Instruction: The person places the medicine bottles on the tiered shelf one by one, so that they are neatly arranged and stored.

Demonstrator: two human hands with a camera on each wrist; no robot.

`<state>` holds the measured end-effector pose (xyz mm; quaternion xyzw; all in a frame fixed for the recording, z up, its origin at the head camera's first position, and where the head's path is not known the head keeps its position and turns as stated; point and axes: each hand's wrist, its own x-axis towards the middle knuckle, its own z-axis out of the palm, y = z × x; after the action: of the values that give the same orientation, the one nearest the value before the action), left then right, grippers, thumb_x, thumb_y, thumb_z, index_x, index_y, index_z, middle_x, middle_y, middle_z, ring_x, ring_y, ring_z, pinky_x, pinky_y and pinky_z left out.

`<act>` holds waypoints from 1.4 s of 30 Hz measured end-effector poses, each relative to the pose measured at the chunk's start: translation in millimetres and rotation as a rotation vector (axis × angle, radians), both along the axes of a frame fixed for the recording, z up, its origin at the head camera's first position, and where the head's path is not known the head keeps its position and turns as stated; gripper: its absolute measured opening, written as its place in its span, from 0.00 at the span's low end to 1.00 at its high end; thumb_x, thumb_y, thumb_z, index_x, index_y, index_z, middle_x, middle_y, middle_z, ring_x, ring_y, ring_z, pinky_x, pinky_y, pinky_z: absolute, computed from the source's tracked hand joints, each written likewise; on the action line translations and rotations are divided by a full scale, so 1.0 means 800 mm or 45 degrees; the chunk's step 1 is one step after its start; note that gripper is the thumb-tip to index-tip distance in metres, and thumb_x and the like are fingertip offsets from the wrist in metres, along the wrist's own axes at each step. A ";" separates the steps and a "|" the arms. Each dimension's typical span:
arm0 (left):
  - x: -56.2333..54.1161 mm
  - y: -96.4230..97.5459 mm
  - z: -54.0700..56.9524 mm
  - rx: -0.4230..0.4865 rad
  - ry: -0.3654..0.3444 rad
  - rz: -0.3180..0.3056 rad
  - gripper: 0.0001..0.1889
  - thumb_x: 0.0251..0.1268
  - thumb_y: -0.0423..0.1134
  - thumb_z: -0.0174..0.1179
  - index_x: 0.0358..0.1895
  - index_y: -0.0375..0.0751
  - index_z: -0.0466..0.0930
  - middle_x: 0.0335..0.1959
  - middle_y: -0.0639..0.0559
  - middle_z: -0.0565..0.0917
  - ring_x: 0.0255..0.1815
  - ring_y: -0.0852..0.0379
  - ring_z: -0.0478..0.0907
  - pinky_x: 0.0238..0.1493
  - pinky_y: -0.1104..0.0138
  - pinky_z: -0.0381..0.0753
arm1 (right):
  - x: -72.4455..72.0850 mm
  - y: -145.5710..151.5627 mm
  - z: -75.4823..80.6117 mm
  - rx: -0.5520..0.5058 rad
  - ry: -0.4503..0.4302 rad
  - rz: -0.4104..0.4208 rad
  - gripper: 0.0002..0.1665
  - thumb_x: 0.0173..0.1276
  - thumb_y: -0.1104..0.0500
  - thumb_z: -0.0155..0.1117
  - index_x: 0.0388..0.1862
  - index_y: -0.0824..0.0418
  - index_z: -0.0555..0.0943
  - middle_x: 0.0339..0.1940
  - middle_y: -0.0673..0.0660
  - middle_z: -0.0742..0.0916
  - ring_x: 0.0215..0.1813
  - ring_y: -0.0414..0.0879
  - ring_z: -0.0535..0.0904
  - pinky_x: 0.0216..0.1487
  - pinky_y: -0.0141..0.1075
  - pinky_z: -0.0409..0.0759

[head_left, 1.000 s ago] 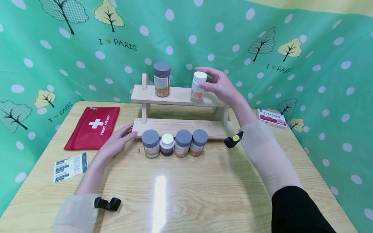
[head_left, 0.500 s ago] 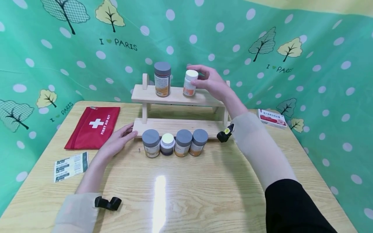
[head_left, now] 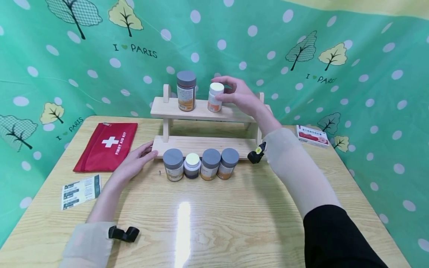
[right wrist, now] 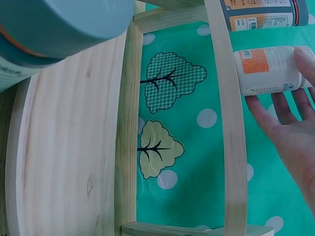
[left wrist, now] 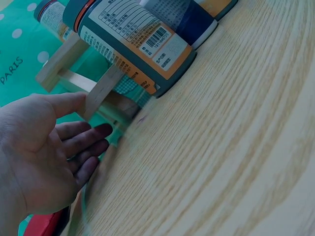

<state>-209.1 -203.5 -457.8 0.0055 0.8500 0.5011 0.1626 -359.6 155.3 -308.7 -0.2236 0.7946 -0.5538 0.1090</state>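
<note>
In the head view my right hand [head_left: 242, 96] grips a small white pill bottle [head_left: 213, 102] with an orange label band. The bottle stands upright at the upper tier of a two-tier wooden rack [head_left: 204, 144]. In the right wrist view its base meets the board's edge, with thumb and fingers about the white cap end. Left of it, on the same tier, is a grey-lidded supplement bottle [head_left: 186, 93]. My left hand [head_left: 134, 163] touches the left end of the lower tier. The left wrist view shows the thumb [left wrist: 69, 103] against the wood and the other fingers loosely bent.
Several bottles line up before the rack: grey-lidded ones [head_left: 173, 165] and one white-lidded bottle [head_left: 192, 166]. A red first aid pouch [head_left: 105, 149] and a printed sachet sheet [head_left: 81, 192] lie left. A small medicine box [head_left: 312, 136] lies right. A green curtain [head_left: 214, 44] hangs behind.
My right hand has moved left along the upper tier with the white pill bottle, bringing it nearer the grey-lidded bottle. The left hand stays where it was at the rack's end.
</note>
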 end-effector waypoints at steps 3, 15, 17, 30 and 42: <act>0.001 0.000 0.002 -0.004 0.001 0.001 0.44 0.77 0.63 0.51 0.85 0.51 0.42 0.82 0.33 0.57 0.83 0.31 0.51 0.80 0.35 0.55 | 0.001 0.000 0.000 0.004 -0.001 -0.002 0.33 0.68 0.59 0.71 0.71 0.52 0.75 0.76 0.49 0.75 0.71 0.50 0.76 0.74 0.48 0.75; 0.002 0.000 0.008 -0.015 0.001 -0.007 0.45 0.76 0.64 0.50 0.85 0.49 0.42 0.81 0.32 0.58 0.83 0.30 0.52 0.79 0.35 0.56 | 0.001 0.000 0.002 -0.036 -0.027 0.024 0.41 0.67 0.61 0.72 0.78 0.55 0.68 0.81 0.46 0.69 0.75 0.51 0.73 0.73 0.51 0.77; 0.001 -0.001 0.009 -0.015 0.003 -0.008 0.45 0.77 0.64 0.50 0.85 0.49 0.42 0.81 0.31 0.58 0.83 0.30 0.52 0.79 0.34 0.56 | 0.001 0.000 0.002 -0.040 -0.038 0.025 0.43 0.66 0.60 0.73 0.78 0.54 0.67 0.81 0.46 0.68 0.75 0.50 0.72 0.74 0.51 0.76; 0.004 -0.001 0.008 -0.020 0.014 0.000 0.45 0.76 0.64 0.50 0.85 0.49 0.42 0.81 0.32 0.59 0.82 0.31 0.53 0.79 0.35 0.56 | 0.018 0.023 -0.011 -0.030 -0.012 -0.005 0.43 0.67 0.57 0.73 0.79 0.47 0.66 0.72 0.57 0.77 0.73 0.53 0.74 0.73 0.48 0.77; 0.003 0.000 0.006 -0.004 -0.002 -0.007 0.45 0.76 0.64 0.51 0.85 0.50 0.42 0.82 0.32 0.57 0.83 0.31 0.52 0.80 0.35 0.55 | 0.064 0.059 -0.041 -0.149 0.107 -0.132 0.36 0.72 0.57 0.68 0.77 0.49 0.69 0.71 0.62 0.78 0.70 0.56 0.78 0.69 0.44 0.81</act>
<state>-206.9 -203.2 -453.0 0.0073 0.8506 0.4992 0.1647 -308.3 202.4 -341.7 -0.2114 0.7754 -0.5941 0.0335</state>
